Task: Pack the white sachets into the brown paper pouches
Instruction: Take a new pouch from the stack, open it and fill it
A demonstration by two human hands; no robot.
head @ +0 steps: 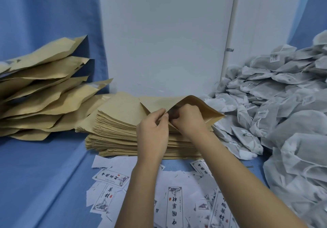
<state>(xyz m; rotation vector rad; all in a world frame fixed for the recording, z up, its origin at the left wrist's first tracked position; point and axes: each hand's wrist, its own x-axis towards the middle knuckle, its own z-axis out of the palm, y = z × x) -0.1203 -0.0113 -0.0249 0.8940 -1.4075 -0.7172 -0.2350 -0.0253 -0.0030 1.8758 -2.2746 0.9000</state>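
Note:
A brown paper pouch is held up over a tall stack of flat empty pouches in the middle. My left hand pinches the near lip of its mouth. My right hand grips the other lip, fingers curled into the dark opening. A big heap of white sachets with strings and small tags fills the right side. No sachet is in either hand.
Bulging brown pouches lie piled at the left on the blue cloth. Printed white labels are scattered at the near edge under my forearms. A white wall stands close behind the stack.

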